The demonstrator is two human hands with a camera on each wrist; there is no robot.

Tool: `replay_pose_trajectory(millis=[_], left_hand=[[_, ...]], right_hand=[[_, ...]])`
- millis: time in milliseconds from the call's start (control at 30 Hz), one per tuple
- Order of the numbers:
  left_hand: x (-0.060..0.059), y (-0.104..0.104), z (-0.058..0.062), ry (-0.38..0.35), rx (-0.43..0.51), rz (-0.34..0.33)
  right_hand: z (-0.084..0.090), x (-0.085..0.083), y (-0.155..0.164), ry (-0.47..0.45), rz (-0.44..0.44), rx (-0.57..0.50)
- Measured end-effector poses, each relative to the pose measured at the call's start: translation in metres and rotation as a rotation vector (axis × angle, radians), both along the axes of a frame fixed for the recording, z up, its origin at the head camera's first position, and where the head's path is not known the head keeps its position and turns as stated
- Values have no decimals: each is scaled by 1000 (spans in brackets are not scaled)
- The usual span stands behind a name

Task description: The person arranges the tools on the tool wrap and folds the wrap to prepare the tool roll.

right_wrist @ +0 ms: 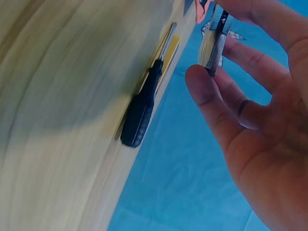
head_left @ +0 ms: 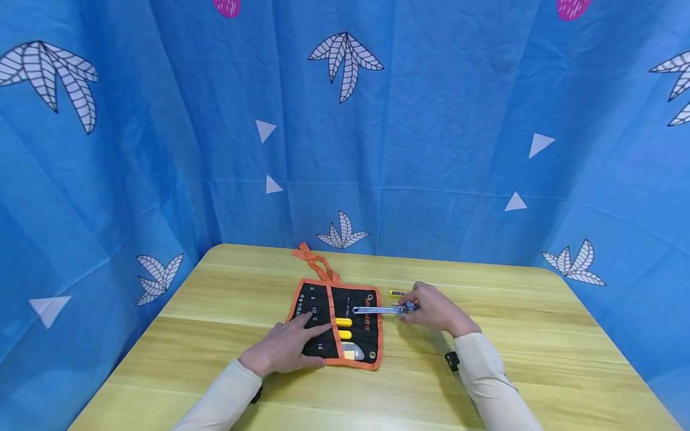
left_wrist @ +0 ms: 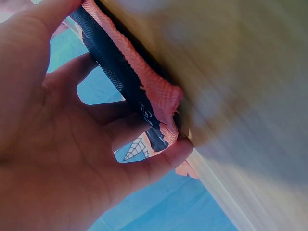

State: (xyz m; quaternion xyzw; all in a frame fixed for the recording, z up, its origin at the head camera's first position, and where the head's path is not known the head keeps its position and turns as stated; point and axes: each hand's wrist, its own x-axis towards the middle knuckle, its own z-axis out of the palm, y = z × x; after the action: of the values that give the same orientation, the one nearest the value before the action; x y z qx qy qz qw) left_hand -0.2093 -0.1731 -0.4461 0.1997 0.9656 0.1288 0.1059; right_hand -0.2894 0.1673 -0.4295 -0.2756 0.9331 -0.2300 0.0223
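Observation:
A black tool roll (head_left: 358, 299) with orange edging lies spread on the table, its pocket strip on the left. My left hand (head_left: 286, 344) rests on the pocket side with fingers spread; in the left wrist view its fingertips (left_wrist: 180, 149) lie along the roll's orange edge. My right hand (head_left: 433, 308) pinches an adjustable wrench (head_left: 377, 310) by its head end. The wrench's handle points left over the roll's upper right part. In the right wrist view, thumb and fingers grip the wrench head (right_wrist: 214, 45). Two yellow-handled tools (head_left: 343, 322) sit in the pockets, beside a grey rounded piece (head_left: 354, 352).
A black-handled screwdriver (right_wrist: 142, 106) lies on the table by a flat yellow item (right_wrist: 171, 53), just beyond my right hand. Orange ties (head_left: 318, 260) trail from the roll toward the back edge. A blue patterned curtain (head_left: 431, 149) hangs behind the wooden table (head_left: 528, 335).

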Motion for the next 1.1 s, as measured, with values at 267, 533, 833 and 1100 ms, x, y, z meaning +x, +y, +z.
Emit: replay_pose_trajectory(millis=[267,533,833,1100], left_hand=[[-1,1,-1,-1,2,1],[-3,1,-3,2,0,-4],[-2,0,-2,12,-3,-7],[-2,0,-2,17,0,-11]], right_hand=[[-2,-2,-13,9,19,2],[-6,-2,-21,28,27,-13],[-9,-1,-30,12,-12,0],[-10,-1,-35,4,-37,17]])
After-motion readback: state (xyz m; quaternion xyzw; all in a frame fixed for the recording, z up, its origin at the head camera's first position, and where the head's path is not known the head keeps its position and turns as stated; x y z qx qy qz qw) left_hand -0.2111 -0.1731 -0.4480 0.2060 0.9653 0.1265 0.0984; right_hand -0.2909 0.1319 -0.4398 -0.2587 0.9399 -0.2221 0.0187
